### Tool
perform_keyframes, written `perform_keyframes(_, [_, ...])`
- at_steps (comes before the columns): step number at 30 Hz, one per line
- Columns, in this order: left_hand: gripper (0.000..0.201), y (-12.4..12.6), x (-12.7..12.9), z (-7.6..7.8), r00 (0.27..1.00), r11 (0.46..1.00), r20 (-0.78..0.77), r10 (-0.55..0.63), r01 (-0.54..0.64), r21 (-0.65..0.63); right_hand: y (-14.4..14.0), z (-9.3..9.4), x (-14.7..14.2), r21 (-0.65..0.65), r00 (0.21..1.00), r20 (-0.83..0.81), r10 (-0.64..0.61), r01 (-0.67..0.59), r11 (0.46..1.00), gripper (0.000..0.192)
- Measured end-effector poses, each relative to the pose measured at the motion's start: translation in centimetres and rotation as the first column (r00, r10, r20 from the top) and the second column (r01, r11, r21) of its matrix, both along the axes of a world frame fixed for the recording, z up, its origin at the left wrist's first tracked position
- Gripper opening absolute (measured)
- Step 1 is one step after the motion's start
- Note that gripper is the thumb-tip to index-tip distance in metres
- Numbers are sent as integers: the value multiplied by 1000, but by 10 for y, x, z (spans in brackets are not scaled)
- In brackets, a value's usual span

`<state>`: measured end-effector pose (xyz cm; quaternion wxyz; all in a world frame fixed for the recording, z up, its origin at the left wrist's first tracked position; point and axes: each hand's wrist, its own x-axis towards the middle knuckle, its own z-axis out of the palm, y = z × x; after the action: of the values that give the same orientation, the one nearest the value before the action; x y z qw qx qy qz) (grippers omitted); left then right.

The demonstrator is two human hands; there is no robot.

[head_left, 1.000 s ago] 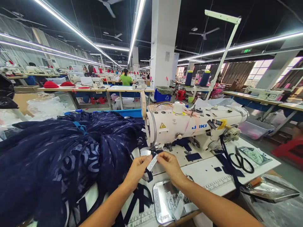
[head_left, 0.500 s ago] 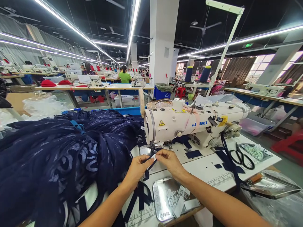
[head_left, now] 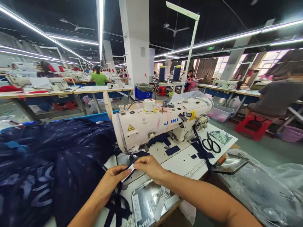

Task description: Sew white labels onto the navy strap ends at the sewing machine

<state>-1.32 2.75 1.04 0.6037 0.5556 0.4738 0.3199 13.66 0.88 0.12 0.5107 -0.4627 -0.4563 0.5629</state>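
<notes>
Pinching one white label (head_left: 129,170) between left hand (head_left: 113,180) and right hand (head_left: 149,166), beside one sewing machine (head_left: 156,124); two thread cones (head_left: 169,73), one scissors (head_left: 211,144), perhaps several labels in tray (head_left: 151,201).

Small white woven label (head_left: 129,170) – rectangular, flat, tilted – pinched between fingertips of both hands, just in front of sewing machine needle. Narrow navy fabric strip (head_left: 118,201) – limp, crossing itself, trailing from label down over white surface.

Matt navy cloth (head_left: 59,164), glossy metal tray (head_left: 144,201)
</notes>
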Motion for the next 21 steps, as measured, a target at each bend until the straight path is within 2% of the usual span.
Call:
perform_keyframes(3, [30,1,0,1,998,1000,-52,-22,23,7,-3,-4,10,64,994,76,73,-77,995,21])
perform_keyframes(5, [31,-1,-2,5,998,999,-62,-17,15,-28,-8,-3,26,179,961,262,92,-142,974,17])
perform_keyframes(6, [31,-2,-4,8,998,999,-62,-8,5,-44,-10,-2,38,245,915,399,62,-172,954,15])
perform_keyframes(7, [32,-3,-6,11,998,999,-67,0,-3,-48,-12,-1,51,304,838,545,4,-202,931,12])
perform_keyframes(8, [32,-4,-9,15,996,1000,-84,7,-9,-28,-13,0,66,346,726,684,-79,-228,910,10])
perform_keyframes(9, [31,-5,-10,19,993,1000,-118,7,-4,26,-13,1,81,362,578,799,-165,-244,900,11])
perform_keyframes(11, [26,-5,-10,24,970,969,-242,24,38,246,-11,1,109,340,254,925,-284,-215,915,13])
perform_keyframes(12, [23,-4,-9,25,944,912,-325,65,76,403,-10,0,120,329,142,942,-305,-195,924,14])
perform_keyframes(13, [21,-2,-5,24,904,811,-405,135,133,569,-8,-2,128,323,84,946,-313,-178,930,14])
perform_keyframes(14, [20,0,0,22,853,669,-471,226,216,712,-7,-4,134,318,50,948,-314,-165,934,14])
perform_keyframes(15, [21,3,5,18,794,499,-517,321,322,805,-5,-6,138,317,41,949,-314,-158,935,14])
perform_keyframes(16, [24,6,11,13,734,328,-546,404,441,836,-4,-9,139,316,39,949,-314,-154,936,14])
perform_keyframes(17, [27,10,17,8,681,176,-569,462,558,811,-3,-10,139,318,29,948,-317,-149,936,13])
perform_keyframes(18, [29,13,22,1,637,57,-589,497,654,754,-3,-12,137,324,18,946,-325,-142,935,12])
perform_keyframes(19, [31,16,25,-5,604,-27,-608,515,721,693,-2,-14,135,334,4,942,-336,-132,933,11])
perform_keyframes(20, [31,19,27,-11,579,-75,-627,521,763,642,-1,-15,133,346,-13,937,-350,-119,931,10])
perform_keyframes(21, [31,21,28,-16,562,-96,-642,522,786,610,0,-16,130,358,-34,931,-363,-105,928,10])
